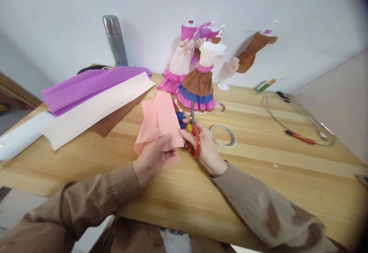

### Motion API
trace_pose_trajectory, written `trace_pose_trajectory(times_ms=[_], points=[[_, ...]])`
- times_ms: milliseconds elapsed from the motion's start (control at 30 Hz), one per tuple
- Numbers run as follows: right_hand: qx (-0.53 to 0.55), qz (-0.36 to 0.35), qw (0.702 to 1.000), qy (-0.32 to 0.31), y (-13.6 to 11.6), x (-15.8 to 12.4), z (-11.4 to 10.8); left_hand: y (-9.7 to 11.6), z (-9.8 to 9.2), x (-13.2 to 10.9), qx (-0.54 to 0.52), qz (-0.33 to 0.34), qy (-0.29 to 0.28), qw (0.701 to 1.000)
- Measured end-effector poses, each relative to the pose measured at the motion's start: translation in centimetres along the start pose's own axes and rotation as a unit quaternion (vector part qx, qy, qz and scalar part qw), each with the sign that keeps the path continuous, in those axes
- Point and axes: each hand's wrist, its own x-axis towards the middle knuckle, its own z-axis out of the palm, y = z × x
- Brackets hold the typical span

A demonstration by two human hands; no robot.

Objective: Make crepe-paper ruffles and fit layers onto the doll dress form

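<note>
My left hand [156, 155] pinches a folded sheet of salmon-pink crepe paper [161, 117], which rises above the table in front of me. In my right hand [208, 147] is a pair of scissors [196, 142] with red and yellow handles, blades pointing away from me. The fingertips of that hand also come up to the right edge of the pink paper; whether they grip it I cannot tell. Behind the paper some dark blue material [181, 119] shows in part. A roll of tape [223, 136] lies to the right of the scissors.
Purple [94, 86], cream [100, 111] and brown crepe paper [115, 120] lie at the left. Several small dress forms in paper dresses [198, 80] stand at the back, near a steel flask [115, 40]. A cable [270, 117] and a red tool [300, 137] lie at the right.
</note>
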Motion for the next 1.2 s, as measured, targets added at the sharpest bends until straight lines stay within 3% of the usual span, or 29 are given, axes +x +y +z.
trace_pose_trajectory(times_ms=[100, 233, 433, 567, 967, 1200], points=[[0.025, 0.016, 0.999, -0.020, -1.0, -1.3, -0.5, 0.3, -0.2, 0.2, -0.007, 0.003, -0.011, 1.000], [0.127, 0.107, 0.980, -0.114, -1.7, -4.3, -1.8, 0.5, -0.2, 0.1, -0.018, -0.003, -0.020, 1.000], [0.256, 0.200, 0.911, -0.255, -0.3, -7.5, -3.2, 0.5, -0.3, 0.0, -0.025, -0.048, -0.040, 0.998], [0.307, 0.255, 0.865, -0.303, 0.5, -8.2, -3.1, 0.5, -0.3, 0.1, -0.027, -0.054, -0.047, 0.997], [0.293, 0.296, 0.867, -0.275, 0.8, -9.2, -2.8, 0.5, -0.2, 0.5, -0.063, -0.046, -0.032, 0.996], [0.298, 0.285, 0.873, -0.259, 0.5, -9.1, -2.3, 0.4, 0.0, 0.4, -0.040, -0.027, -0.032, 0.998]])
